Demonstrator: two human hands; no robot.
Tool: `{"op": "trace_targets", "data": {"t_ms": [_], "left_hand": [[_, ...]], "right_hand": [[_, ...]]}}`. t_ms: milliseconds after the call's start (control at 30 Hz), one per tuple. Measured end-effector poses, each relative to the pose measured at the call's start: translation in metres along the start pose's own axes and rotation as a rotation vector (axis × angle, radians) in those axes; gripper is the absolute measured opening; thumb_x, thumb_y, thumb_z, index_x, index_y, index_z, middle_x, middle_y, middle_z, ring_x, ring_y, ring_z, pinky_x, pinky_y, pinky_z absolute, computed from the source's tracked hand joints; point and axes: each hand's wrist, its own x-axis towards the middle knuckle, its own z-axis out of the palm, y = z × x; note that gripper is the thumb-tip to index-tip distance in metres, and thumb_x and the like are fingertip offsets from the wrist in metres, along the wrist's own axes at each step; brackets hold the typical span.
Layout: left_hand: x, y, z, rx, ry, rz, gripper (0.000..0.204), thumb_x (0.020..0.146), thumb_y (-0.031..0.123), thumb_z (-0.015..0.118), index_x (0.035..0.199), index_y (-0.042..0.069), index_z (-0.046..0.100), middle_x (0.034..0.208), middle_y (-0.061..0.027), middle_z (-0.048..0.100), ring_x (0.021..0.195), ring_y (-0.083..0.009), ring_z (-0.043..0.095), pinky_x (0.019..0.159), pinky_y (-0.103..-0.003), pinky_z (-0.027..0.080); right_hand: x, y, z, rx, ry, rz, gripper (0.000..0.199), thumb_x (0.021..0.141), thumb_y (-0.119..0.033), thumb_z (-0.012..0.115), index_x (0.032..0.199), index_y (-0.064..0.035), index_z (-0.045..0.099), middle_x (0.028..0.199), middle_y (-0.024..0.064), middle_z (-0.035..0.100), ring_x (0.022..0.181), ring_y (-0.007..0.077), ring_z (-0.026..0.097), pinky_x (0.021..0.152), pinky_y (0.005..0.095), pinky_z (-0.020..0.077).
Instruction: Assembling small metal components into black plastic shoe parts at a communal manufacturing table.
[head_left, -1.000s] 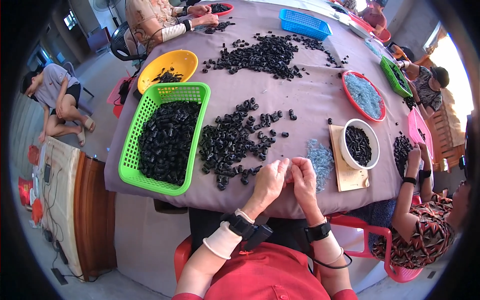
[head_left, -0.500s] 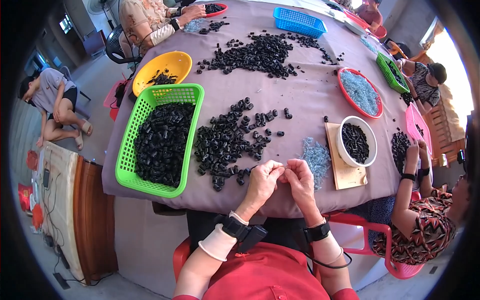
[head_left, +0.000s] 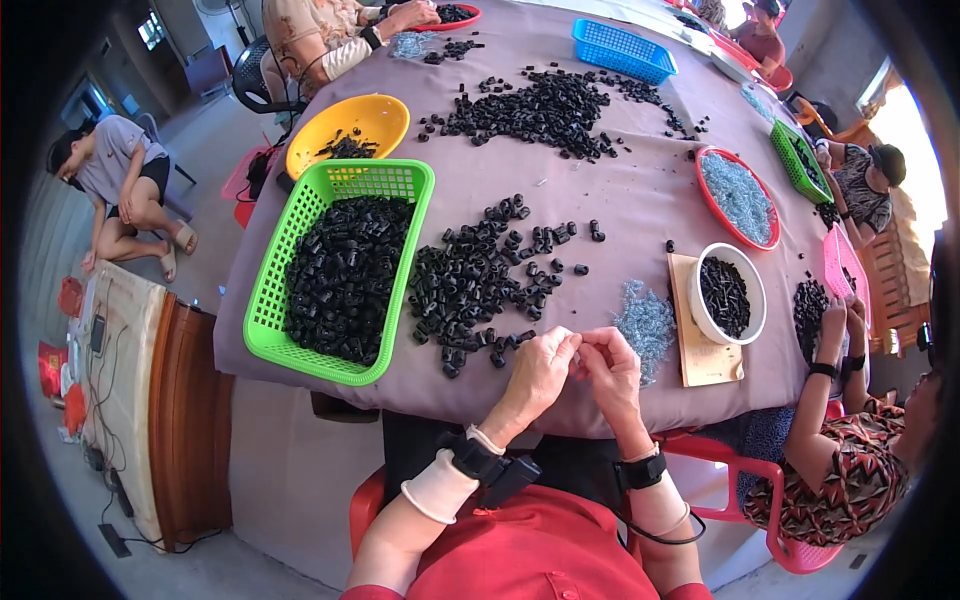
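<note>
While the left hand (head_left: 535, 378) curls its thumb and fingers inward, the right hand (head_left: 612, 372) does likewise, fingertips bunched close beside the left's, over the near part of the mauve tablecloth (head_left: 600, 225); whether either pinches something is too hidden to tell. From the hands, loose black plastic cylinders (head_left: 470, 275) lie heaped at ten o'clock, and translucent pale-blue pieces (head_left: 645, 328) lie near at two. Farther toward two stands a white bowl (head_left: 757, 290) of slim black parts; toward ten, a filled green basket (head_left: 272, 280).
</note>
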Motion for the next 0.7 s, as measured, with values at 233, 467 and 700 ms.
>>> {"op": "trace_targets", "data": {"t_ms": [233, 467, 700], "left_hand": [[-0.028, 0.010, -0.045, 0.463, 0.265, 0.152, 0.022, 0.081, 0.024, 0.065, 0.073, 0.007, 0.053, 0.056, -0.0097, 0.056, 0.050, -0.0292, 0.057, 0.045, -0.039, 0.042], [-0.034, -0.005, -0.055, 0.772, 0.118, 0.094, 0.033, 0.080, 0.027, 0.065, 0.089, 0.004, 0.043, 0.078, -0.0149, 0.058, 0.064, -0.0334, 0.062, 0.052, -0.040, 0.050], [-0.032, -0.011, -0.054, 0.687, 0.180, 0.020, 0.023, 0.079, 0.008, 0.062, 0.092, 0.003, 0.044, 0.079, -0.0174, 0.058, 0.071, -0.0368, 0.060, 0.060, -0.045, 0.048]], "right_hand": [[-0.003, -0.001, 0.015, 0.103, -0.030, 0.058, 0.006, 0.086, -0.001, 0.056, 0.091, -0.0011, 0.056, 0.072, 0.0002, 0.056, 0.062, 0.0054, 0.053, 0.054, 0.0195, 0.0464], [-0.006, 0.004, 0.028, 0.032, -0.068, 0.105, 0.005, 0.083, -0.002, 0.061, 0.087, -0.0014, 0.057, 0.071, -0.0003, 0.058, 0.062, 0.0055, 0.054, 0.056, 0.0200, 0.0473], [-0.010, 0.003, 0.029, 0.009, -0.060, 0.145, 0.005, 0.082, -0.003, 0.061, 0.087, -0.0014, 0.059, 0.070, -0.0004, 0.058, 0.063, 0.0056, 0.055, 0.056, 0.0205, 0.0472]]}}
